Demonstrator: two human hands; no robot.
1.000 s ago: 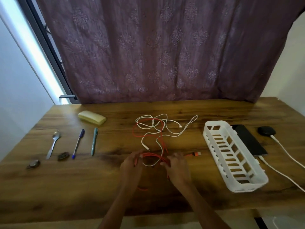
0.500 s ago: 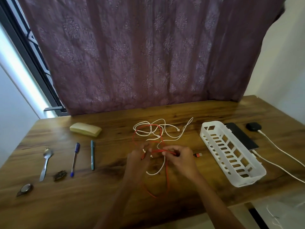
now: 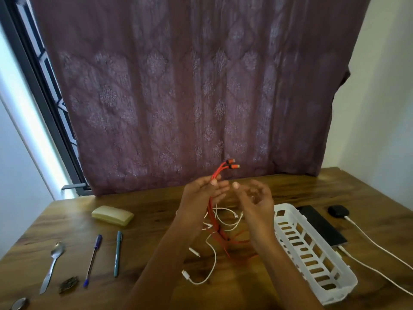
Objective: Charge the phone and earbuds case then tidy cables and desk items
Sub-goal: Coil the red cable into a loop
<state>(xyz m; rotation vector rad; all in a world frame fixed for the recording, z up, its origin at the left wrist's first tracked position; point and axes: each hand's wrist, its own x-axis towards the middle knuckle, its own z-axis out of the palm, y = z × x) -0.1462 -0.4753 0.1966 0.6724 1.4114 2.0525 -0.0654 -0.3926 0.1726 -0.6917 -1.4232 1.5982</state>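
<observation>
My left hand [image 3: 202, 193] is raised above the desk and pinches the red cable [image 3: 214, 220] just below its two orange plugs, which stick up past my fingers. The rest of the red cable hangs down to the desk, tangled with loose white cables [image 3: 212, 260]. My right hand [image 3: 254, 198] hovers beside the left, fingers loosely curled, holding nothing. At the right, the black phone [image 3: 321, 224] and the black earbuds case [image 3: 338, 210] each have a white charging cable [image 3: 380, 249] plugged in.
A white slotted basket [image 3: 312, 253] lies right of the cables. On the left of the wooden desk [image 3: 156, 215] lie a yellow case [image 3: 112, 215], a teal pen [image 3: 117, 252], a blue pen [image 3: 92, 260], a spoon [image 3: 52, 269] and small dark items [image 3: 68, 284]. A curtain hangs behind.
Both hands rose from the desk. The left hand lifted the red cable's plug ends up, and the right hand let go of the cable. The camera tilted upward.
</observation>
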